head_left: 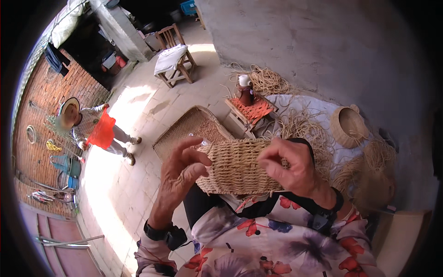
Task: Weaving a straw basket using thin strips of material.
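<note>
A woven straw basket [235, 166] of twisted, pale tan cord rests on my lap, its ribbed side facing up. At its left end is my left hand [180, 173], with thumb and fingers spread apart and nothing visible between them. My right hand [295, 166] is over the basket's right end, its fingers curled and the thumb bent toward the index finger in a pinch. Whatever that pinch may hold is too small to make out. A reddish strand [247, 202] shows under the basket's near edge.
Ahead lie a wicker scoop tray [168, 134] with brown kernels and a stool [240, 121] bearing a brown jar [246, 94]. Loose straw cord [304, 129] and a round basket [347, 127] lie at right. A chair [175, 60] stands farther off; a person [94, 124] holds red cloth at left.
</note>
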Motion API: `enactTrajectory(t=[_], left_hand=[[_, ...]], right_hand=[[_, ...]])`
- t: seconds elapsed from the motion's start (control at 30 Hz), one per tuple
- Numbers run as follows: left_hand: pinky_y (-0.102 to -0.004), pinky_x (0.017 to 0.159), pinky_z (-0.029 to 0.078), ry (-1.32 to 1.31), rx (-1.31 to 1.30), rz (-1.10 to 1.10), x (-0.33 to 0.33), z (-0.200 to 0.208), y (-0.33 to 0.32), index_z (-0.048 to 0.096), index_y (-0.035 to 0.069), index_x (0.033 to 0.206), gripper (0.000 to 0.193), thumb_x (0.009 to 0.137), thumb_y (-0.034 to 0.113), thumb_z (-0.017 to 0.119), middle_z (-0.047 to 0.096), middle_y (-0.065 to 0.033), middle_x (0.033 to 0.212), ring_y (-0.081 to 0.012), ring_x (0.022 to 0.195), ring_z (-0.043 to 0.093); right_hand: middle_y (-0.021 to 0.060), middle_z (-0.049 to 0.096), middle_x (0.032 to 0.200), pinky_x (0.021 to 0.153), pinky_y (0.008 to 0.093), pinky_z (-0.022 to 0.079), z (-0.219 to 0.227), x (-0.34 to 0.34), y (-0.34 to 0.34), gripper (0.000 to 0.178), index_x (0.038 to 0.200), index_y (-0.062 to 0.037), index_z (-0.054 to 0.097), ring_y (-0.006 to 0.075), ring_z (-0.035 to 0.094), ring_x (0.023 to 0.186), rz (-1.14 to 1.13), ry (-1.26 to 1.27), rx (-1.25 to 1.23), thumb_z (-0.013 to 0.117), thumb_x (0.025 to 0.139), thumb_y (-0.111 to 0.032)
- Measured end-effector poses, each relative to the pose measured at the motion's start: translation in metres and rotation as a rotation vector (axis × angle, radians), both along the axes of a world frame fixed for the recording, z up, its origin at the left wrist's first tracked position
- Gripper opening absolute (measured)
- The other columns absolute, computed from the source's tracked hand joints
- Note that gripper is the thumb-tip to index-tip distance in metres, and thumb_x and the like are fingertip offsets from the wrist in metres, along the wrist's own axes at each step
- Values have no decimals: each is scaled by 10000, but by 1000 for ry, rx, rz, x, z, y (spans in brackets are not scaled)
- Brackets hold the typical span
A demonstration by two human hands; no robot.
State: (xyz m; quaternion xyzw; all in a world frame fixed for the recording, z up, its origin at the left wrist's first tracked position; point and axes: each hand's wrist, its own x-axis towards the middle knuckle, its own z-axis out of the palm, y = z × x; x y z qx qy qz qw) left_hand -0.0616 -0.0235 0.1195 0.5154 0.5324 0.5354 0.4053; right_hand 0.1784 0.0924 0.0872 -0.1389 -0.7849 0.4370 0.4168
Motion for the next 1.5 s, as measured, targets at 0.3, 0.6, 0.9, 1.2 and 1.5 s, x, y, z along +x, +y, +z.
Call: enactTrajectory(t=[0.3, 0.6, 0.9, 1.2, 1.5], left_hand=[[-324, 920, 455, -351, -149, -209, 26, -20, -36, 275, 106, 1438, 680, 872, 48, 648, 573, -76, 1123, -157, 1055, 554], [-257, 776, 519, -275, 61, -50, 6, -61, -68, 459, 67, 1278, 420, 891, 111, 614, 545, -66, 1187, -121, 950, 588], [-190, 716, 481, -979, -591, -148, 29, -189, -68, 554, 81, 1113, 207, 982, 241, 533, 598, 6, 959, -70, 820, 575], [-297, 969, 473, -622, -110, -6, 40, -328, -21, 525, 37, 1286, 333, 978, 151, 472, 567, -82, 1269, -207, 1124, 563], [-315, 1099, 361, -957, -238, -174, 50, -272, -27, 469, 43, 1363, 396, 1008, 168, 346, 495, -111, 1374, -217, 1293, 439]], right_hand=[[41, 503, 783, 629, 351, 436, 5, -58, -46, 247, 920, -47, 651, 217, 537, 708, -89, -61, 701, 694, 685, -106], [115, 609, 847, 611, 312, 473, 22, -55, -20, 121, 929, -34, 552, 185, 618, 743, 55, -88, -621, 527, 961, -148], [183, 576, 775, 640, 436, 457, -24, -82, 35, 90, 929, -8, 510, 368, 599, 670, -225, -421, 284, 523, 916, -97], [189, 559, 729, 634, 452, 440, -33, -83, 18, 81, 909, -10, 530, 395, 583, 688, -159, -491, 169, 533, 876, -84], [113, 501, 680, 582, 351, 408, -100, -59, 39, 161, 893, 9, 494, 221, 490, 600, -184, -267, -24, 486, 936, -146]])
